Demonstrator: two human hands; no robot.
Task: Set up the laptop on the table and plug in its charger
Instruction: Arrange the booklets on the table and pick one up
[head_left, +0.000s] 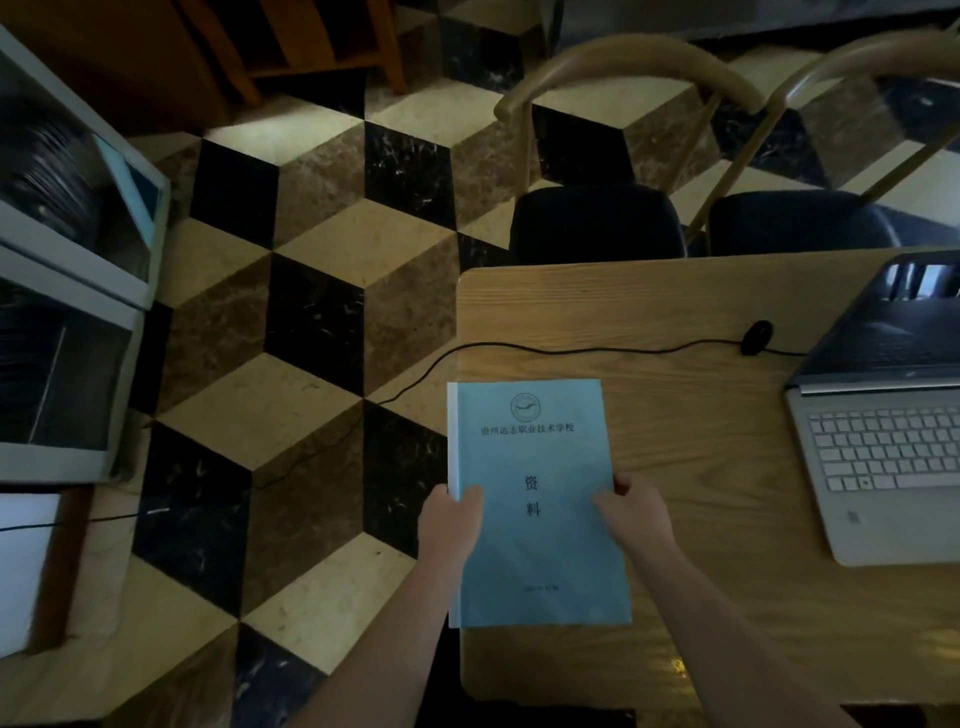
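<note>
A silver laptop stands open at the right side of the wooden table, its dark screen tilted back. A black charger cable with an oval ferrite lump runs from the laptop's left side across the table, over the left edge and down to the floor. A light blue booklet lies at the table's left edge. My left hand grips its left side and my right hand grips its right side.
Two chairs with dark seats stand at the table's far side. A grey cabinet with glass fronts is on the left. The floor is a cube-pattern tile. Wooden furniture stands at the top left.
</note>
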